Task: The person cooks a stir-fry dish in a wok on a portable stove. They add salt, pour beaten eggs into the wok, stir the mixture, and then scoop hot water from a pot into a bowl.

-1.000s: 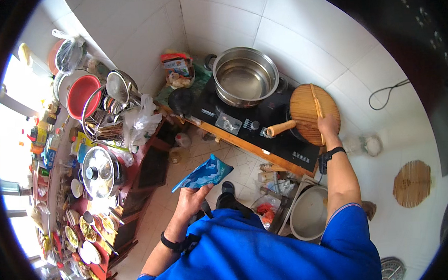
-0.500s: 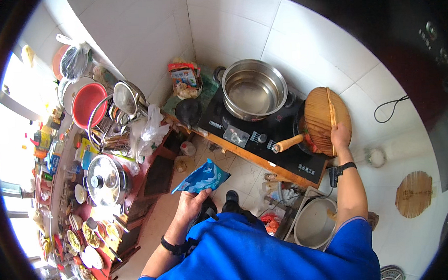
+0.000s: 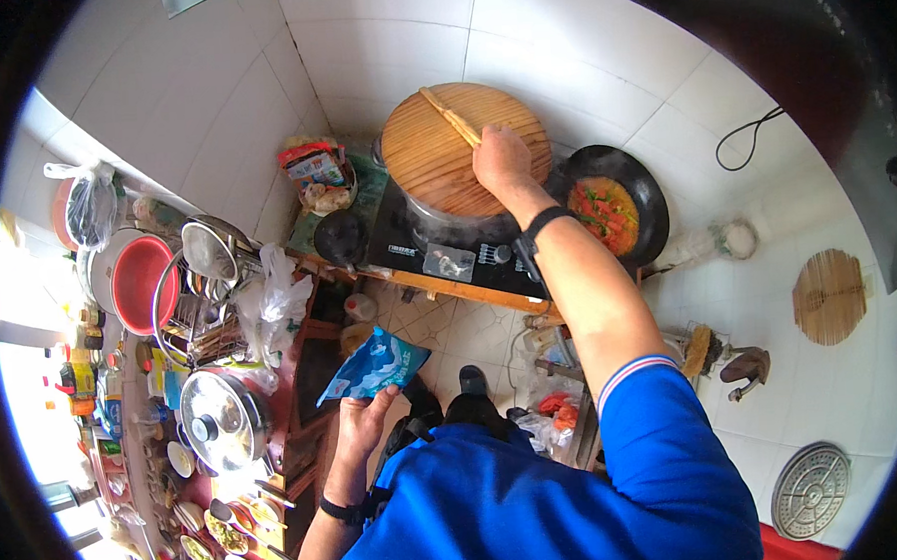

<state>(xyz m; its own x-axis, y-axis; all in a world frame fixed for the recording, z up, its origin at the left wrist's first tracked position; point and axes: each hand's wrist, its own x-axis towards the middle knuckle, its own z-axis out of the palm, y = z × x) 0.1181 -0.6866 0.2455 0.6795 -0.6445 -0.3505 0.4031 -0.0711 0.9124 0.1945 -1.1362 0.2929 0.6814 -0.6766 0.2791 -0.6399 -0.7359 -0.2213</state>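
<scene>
My right hand (image 3: 503, 163) is closed round the wooden bar handle of a round wooden lid (image 3: 418, 151). The lid lies over the steel pot (image 3: 446, 220) on the black cooktop (image 3: 391, 227), covering most of it; whether it rests fully on the rim I cannot tell. To the right, an uncovered black wok (image 3: 655, 206) holds red and orange food with green bits (image 3: 606, 216), and faint steam shows near it. My left hand (image 3: 363, 424) grips a blue plastic packet (image 3: 377, 363) by its lower edge, over the floor in front of the cooktop.
A side counter on the left carries a pot with a glass lid (image 3: 224, 420), a red basin (image 3: 145, 285), a dish rack and several dishes. Left of the cooktop sit a food bag (image 3: 315, 168) and a dark rounded object (image 3: 341, 238). A round metal steamer plate (image 3: 810, 491) is at lower right.
My right hand has moved the wooden lid leftward from the wok to over the steel pot, uncovering the wok's food. My left hand still holds the packet.
</scene>
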